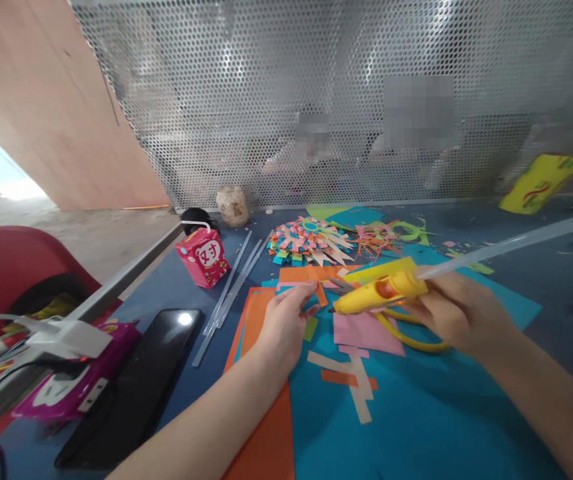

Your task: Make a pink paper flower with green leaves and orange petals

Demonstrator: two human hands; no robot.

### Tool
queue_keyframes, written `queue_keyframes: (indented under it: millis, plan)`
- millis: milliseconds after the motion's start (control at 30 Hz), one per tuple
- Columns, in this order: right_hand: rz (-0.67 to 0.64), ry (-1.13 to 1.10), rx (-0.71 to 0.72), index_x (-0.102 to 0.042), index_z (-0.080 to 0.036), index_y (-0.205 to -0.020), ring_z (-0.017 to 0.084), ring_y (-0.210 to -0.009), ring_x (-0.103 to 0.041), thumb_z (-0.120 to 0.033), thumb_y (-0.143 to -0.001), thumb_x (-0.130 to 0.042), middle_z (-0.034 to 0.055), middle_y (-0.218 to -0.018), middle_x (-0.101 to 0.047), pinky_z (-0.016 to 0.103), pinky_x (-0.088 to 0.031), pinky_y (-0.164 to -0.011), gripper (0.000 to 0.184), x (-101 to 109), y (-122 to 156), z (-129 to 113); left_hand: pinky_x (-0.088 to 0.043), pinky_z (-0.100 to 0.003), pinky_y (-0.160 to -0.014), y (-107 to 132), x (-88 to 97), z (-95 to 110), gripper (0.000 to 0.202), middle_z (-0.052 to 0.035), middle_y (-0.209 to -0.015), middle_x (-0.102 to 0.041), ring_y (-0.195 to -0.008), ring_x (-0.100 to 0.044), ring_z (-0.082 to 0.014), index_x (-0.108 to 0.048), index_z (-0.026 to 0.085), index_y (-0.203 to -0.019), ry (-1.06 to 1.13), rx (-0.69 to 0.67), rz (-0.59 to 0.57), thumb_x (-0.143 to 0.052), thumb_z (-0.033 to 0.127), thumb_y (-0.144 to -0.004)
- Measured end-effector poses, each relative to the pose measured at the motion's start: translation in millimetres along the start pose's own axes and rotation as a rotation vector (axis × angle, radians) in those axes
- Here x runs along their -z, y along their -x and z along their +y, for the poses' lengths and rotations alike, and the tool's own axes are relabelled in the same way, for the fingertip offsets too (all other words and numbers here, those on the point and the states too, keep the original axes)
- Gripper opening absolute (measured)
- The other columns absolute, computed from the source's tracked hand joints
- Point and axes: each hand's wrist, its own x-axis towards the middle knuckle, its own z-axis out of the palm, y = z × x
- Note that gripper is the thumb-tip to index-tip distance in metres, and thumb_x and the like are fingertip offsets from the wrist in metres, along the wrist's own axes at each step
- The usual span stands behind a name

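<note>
My left hand [289,323] pinches a small orange paper strip [321,295] between thumb and fingers. A yellow hot glue gun [383,293] is gripped in my right hand [459,313], its dark nozzle pointing left, close to the strip. From its back end a long clear glue stick [511,243] sticks out. Grey blades [340,285] show partly behind the nozzle. Under the gun curves a yellow loop [419,345]; whether it belongs to scissors I cannot tell. Beneath lie a pink paper piece [366,333], loose pale strips [361,387] and a large blue sheet [416,413].
Fringed paper flowers [309,239] and shredded paper [379,237] lie farther back. On the left are clear glue sticks [233,287], a red drink carton [203,259], a black phone [136,387] and a purple power strip [81,380] with cables. A perforated metal panel [276,87] borders the table's back.
</note>
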Motion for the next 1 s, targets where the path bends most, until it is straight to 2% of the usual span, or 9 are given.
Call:
queue_keyframes:
  millis: [100, 167, 300, 433, 567, 667, 767, 900, 1000]
  plan:
    - [0.019, 0.071, 0.073, -0.045, -0.026, -0.087, 0.015, -0.074, -0.064, -0.027, -0.081, -0.056, 0.0018, -0.088, -0.063, 0.024, -0.053, -0.058, 0.012, 0.5, -1.5, 3.0, -0.045, -0.026, -0.068, 0.9, -1.7, 2.1, 0.013, -0.0067, -0.083, -0.063, -0.081, -0.057, -0.0158, -0.064, 0.013, -0.061, 0.004, 0.004, 0.015, -0.073, 0.02, -0.055]
    - [0.029, 0.151, -0.017, -0.043, -0.025, -0.089, 0.017, -0.077, -0.064, -0.034, -0.079, -0.058, 0.0051, -0.095, -0.061, 0.025, -0.052, -0.057, 0.02, 0.8, -2.6, 8.0, -0.045, -0.025, -0.067, 2.0, -3.0, 3.8, 0.014, -0.0062, -0.083, -0.063, -0.079, -0.057, -0.0147, -0.064, 0.012, -0.062, 0.006, 0.007, 0.019, -0.073, 0.019, -0.053]
    - [-0.037, 0.345, -0.439, -0.043, -0.019, -0.095, 0.027, -0.078, -0.063, -0.039, -0.071, -0.061, 0.0141, -0.095, -0.059, 0.031, -0.048, -0.048, 0.037, 4.7, -1.7, 31.7, -0.041, -0.023, -0.06, 2.3, -3.5, 5.8, 0.021, -0.0016, -0.075, -0.061, -0.069, -0.056, -0.0114, -0.063, 0.014, -0.064, -0.002, 0.012, 0.023, -0.077, 0.022, -0.05]
    - [-0.311, 0.453, -0.931, -0.054, -0.012, -0.089, 0.026, -0.068, -0.061, -0.043, -0.072, -0.061, 0.0134, -0.08, -0.061, 0.033, -0.044, -0.047, 0.036, 12.0, 15.1, 73.7, -0.037, -0.022, -0.054, 0.0, -2.1, 5.4, 0.025, 0.0007, -0.07, -0.06, -0.065, -0.055, -0.0105, -0.064, 0.016, -0.069, -0.027, 0.024, 0.015, -0.077, 0.028, -0.052]
    - [-0.592, 0.473, -1.336, -0.058, -0.014, -0.094, 0.014, -0.069, -0.06, -0.046, -0.082, -0.055, 0.004, -0.084, -0.062, 0.029, -0.049, -0.059, 0.034, 14.0, 41.8, 107.8, -0.036, -0.021, -0.053, -2.4, -1.7, 3.8, 0.031, 0.0017, -0.069, -0.059, -0.064, -0.053, -0.0094, -0.065, 0.016, -0.072, -0.046, 0.018, 0.014, -0.079, 0.031, -0.049]
    - [-0.682, 0.491, -1.506, -0.057, -0.015, -0.104, 0.016, -0.084, -0.06, -0.039, -0.087, -0.053, 0.0066, -0.102, -0.06, 0.035, -0.051, -0.073, 0.03, 12.2, 48.6, 111.7, -0.034, -0.02, -0.051, -3.8, -2.1, 3.6, 0.036, 0.0027, -0.066, -0.057, -0.06, -0.05, -0.008, -0.067, 0.016, -0.072, -0.053, 0.007, 0.019, -0.081, 0.034, -0.044]
    - [-0.638, 0.553, -1.503, -0.052, -0.016, -0.115, 0.023, -0.104, -0.053, -0.04, -0.086, -0.052, 0.0104, -0.12, -0.052, 0.046, -0.043, -0.087, 0.037, 8.6, 36.9, 96.8, -0.032, -0.019, -0.05, -3.5, -2.3, 4.8, 0.036, 0.0036, -0.063, -0.055, -0.058, -0.047, -0.0068, -0.067, 0.016, -0.069, -0.059, -0.023, 0.011, -0.081, 0.034, -0.042]
    - [-0.599, 0.356, -1.108, -0.054, -0.01, -0.111, 0.036, -0.116, -0.041, -0.044, -0.085, -0.048, 0.0208, -0.12, -0.051, 0.055, -0.029, -0.093, 0.044, -6.2, 8.3, 58.2, -0.031, -0.019, -0.051, -1.8, -1.4, 6.5, 0.034, 0.0036, -0.061, -0.054, -0.057, -0.044, -0.0064, -0.067, 0.015, -0.067, -0.075, -0.068, 0.007, -0.082, 0.033, -0.042]
    - [-0.654, 0.034, -0.787, -0.059, -0.022, -0.097, 0.024, -0.108, -0.05, -0.038, -0.083, -0.05, 0.006, -0.108, -0.061, 0.04, -0.031, -0.094, 0.023, -24.5, -5.4, 25.6, -0.028, -0.019, -0.05, -1.8, 0.2, 6.6, 0.032, 0.0045, -0.057, -0.049, -0.056, -0.041, -0.0063, -0.067, 0.015, -0.064, -0.091, -0.095, 0.005, -0.081, 0.034, -0.044]
